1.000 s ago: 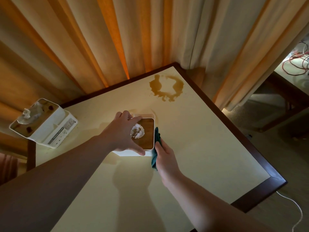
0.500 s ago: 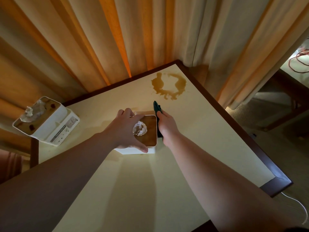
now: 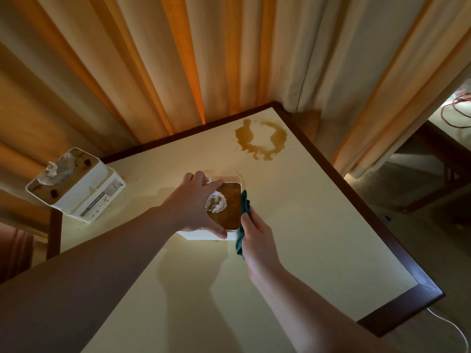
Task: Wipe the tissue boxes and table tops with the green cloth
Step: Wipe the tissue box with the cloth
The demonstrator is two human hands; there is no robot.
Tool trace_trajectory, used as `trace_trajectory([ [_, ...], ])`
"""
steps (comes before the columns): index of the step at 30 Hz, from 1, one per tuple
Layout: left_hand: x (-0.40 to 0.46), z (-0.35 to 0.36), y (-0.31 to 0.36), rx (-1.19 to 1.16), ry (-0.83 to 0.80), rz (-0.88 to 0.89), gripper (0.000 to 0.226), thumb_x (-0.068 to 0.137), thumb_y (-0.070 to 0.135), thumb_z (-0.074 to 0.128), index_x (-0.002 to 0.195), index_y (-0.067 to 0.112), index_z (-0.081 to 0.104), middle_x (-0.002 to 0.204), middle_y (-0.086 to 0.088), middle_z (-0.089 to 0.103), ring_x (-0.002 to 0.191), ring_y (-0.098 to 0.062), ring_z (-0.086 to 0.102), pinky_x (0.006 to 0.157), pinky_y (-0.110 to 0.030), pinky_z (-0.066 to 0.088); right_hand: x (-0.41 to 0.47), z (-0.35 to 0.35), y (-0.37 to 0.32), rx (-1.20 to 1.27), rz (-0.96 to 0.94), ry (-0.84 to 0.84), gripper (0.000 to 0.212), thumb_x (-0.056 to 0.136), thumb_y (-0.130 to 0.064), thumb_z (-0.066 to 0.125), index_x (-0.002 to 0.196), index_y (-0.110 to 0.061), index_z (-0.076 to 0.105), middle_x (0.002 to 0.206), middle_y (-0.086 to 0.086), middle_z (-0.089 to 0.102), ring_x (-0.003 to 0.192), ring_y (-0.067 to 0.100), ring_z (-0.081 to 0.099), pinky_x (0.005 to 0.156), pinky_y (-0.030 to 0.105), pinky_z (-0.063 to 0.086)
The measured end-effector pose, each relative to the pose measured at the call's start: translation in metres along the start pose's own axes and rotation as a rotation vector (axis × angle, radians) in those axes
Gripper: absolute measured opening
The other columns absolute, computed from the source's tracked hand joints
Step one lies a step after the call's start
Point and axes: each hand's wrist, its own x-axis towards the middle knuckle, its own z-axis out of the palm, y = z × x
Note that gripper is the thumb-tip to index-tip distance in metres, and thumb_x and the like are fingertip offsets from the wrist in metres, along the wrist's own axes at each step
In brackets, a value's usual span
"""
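Note:
A white tissue box with a brown wooden lid and a tuft of tissue stands mid-table. My left hand grips its top from the left, fingers curled over the far and near edges. My right hand presses the green cloth against the box's right side, near its front corner. The cloth is partly hidden between hand and box. A second white tissue box sits tilted at the table's far left corner, with dark spots on its lid. The cream table top carries a brown spill near its far right corner.
Long beige and orange curtains hang close behind the table. The table has a dark wooden rim. A white cable lies on the carpet at the lower right. Another table with a red cord is at the far right.
My right hand with the cloth has slid back toward me along the box's right side, after reaching the far end half a second ago. My left hand has kept its hold on the box.

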Motion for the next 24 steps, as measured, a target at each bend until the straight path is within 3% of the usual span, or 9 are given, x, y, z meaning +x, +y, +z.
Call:
trace_trajectory([
  [3,0.0,0.001,-0.001,-0.012,-0.007,0.002,0.144,0.038,0.096,0.072,0.16,0.041,0.018,0.128,0.008,0.029,0.119,-0.015,0.026,0.101,-0.036,0.045,0.022,0.005,-0.02,0.029,-0.01,0.02,0.038,0.109,-0.026,0.044,0.112,-0.05,0.073,0.101,-0.001,0.077,0.102,0.028,0.071,0.095,0.049,0.059],
  [7,0.0,0.002,-0.002,-0.029,0.003,0.008,0.141,0.039,0.094,0.073,0.158,0.041,0.021,0.129,0.009,0.028,0.121,-0.014,0.026,0.101,-0.037,0.046,0.06,0.008,-0.041,0.015,0.035,0.053,0.034,0.111,-0.029,0.043,0.136,-0.035,0.065,0.101,-0.006,0.075,0.094,0.019,0.071,0.09,0.042,0.06],
  [10,0.001,0.003,-0.003,-0.035,-0.001,0.007,0.141,0.039,0.094,0.074,0.159,0.041,0.022,0.13,0.008,0.029,0.123,-0.015,0.026,0.102,-0.037,0.045,0.074,0.009,-0.04,0.031,0.091,0.05,0.032,0.111,-0.031,0.043,0.132,-0.039,0.065,0.098,-0.001,0.076,0.086,0.021,0.072,0.081,0.04,0.06],
  [13,0.003,0.003,-0.004,-0.045,-0.001,-0.002,0.143,0.037,0.095,0.074,0.159,0.041,0.022,0.132,0.009,0.03,0.124,-0.014,0.026,0.103,-0.038,0.045,0.071,0.005,-0.021,0.049,0.129,0.051,0.03,0.11,-0.032,0.043,0.121,-0.038,0.071,0.104,-0.002,0.079,0.092,0.019,0.076,0.083,0.041,0.063],
  [17,0.003,0.004,-0.004,-0.037,0.009,-0.015,0.143,0.036,0.097,0.071,0.158,0.041,0.023,0.134,0.009,0.03,0.125,-0.015,0.026,0.105,-0.04,0.045,0.049,-0.001,0.002,0.03,0.133,0.034,0.034,0.11,-0.028,0.041,0.113,-0.034,0.074,0.099,-0.008,0.079,0.093,0.014,0.075,0.074,0.029,0.055],
  [20,0.0,0.004,-0.002,0.036,0.031,-0.03,0.141,0.037,0.103,0.062,0.157,0.04,0.023,0.137,0.005,0.034,0.127,-0.019,0.031,0.107,-0.041,0.042,0.037,-0.008,0.013,0.019,0.153,0.016,0.032,0.11,-0.027,0.043,0.112,-0.036,0.074,0.1,-0.015,0.079,0.096,0.008,0.074,0.082,0.029,0.055],
  [22,-0.001,0.004,0.002,0.093,0.051,-0.062,0.141,0.037,0.109,0.052,0.156,0.038,0.025,0.137,0.001,0.038,0.126,-0.023,0.036,0.107,-0.043,0.041,0.034,-0.013,0.015,0.005,0.164,0.021,0.029,0.11,-0.026,0.045,0.116,-0.035,0.072,0.105,-0.013,0.078,0.102,0.011,0.072,0.093,0.034,0.056],
  [24,0.0,0.003,0.007,0.116,0.055,-0.111,0.142,0.036,0.111,0.046,0.154,0.034,0.029,0.135,-0.002,0.041,0.124,-0.026,0.039,0.104,-0.045,0.042,0.034,-0.02,0.012,-0.009,0.167,0.05,0.027,0.11,-0.025,0.047,0.112,-0.035,0.071,0.107,-0.008,0.077,0.102,0.016,0.07,0.095,0.036,0.053],
])
